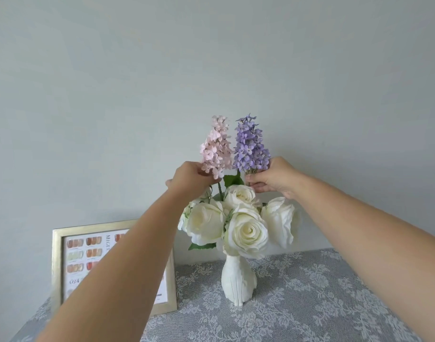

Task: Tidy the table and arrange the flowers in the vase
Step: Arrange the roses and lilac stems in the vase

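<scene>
Nearest to me lay the table (310,317), covered in grey lace cloth. On it, toward the middle, stood the white vase (238,280), shaped much like a hand with its fingers pointing down. To its left a framed nail-colour chart (76,257) leaned upright, partly hidden behind my left forearm. Above the vase's neck the white roses (246,233) crowded together, four or so large blooms. Higher up, my left hand (191,178) was pinched around the base of the pink lilac spray (215,146), and my right hand (273,177) was pinched around the stem just under the purple lilac spray (249,146). Both sprays stood upright, side by side, nearly touching, behind the roses. Beyond them was a plain pale wall (137,95).
</scene>
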{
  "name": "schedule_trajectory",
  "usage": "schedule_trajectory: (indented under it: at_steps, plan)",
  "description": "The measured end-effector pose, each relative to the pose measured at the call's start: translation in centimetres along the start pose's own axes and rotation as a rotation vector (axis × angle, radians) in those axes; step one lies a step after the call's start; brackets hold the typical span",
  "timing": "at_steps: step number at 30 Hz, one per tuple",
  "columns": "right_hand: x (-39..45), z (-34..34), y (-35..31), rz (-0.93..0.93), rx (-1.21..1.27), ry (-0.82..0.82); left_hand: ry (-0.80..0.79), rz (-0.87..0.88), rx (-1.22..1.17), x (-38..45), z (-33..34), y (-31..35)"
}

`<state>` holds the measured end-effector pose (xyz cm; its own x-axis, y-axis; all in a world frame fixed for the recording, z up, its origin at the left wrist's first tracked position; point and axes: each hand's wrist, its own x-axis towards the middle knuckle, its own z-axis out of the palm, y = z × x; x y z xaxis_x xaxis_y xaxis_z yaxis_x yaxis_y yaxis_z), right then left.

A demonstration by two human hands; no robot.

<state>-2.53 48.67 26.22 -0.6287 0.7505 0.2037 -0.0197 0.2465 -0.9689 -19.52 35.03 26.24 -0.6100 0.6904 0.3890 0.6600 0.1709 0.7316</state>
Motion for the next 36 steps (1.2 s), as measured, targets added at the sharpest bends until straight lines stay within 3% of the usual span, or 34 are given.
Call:
schedule_trajectory:
  at_steps: [4, 13, 27, 36]
  plan:
    - [-0.1, 0.3, 0.3, -0.019, 0.028, 0.009, 0.139, 0.078, 0.289, -0.6, -0.2, 0.3]
    - [-0.6, 0.6, 0.4, -0.033, 0.017, 0.035, 0.134, 0.216, 0.490, -2.1, 1.5, 0.5]
    - [-0.5, 0.8, 0.6, -0.026, -0.020, 0.042, 0.061, 0.096, 0.446, -1.0, 2.7, 0.5]
    - [-0.5, 0.4, 0.6, 0.007, -0.028, 0.062, -0.036, -0.008, 0.150, -0.8, 2.0, -0.7]
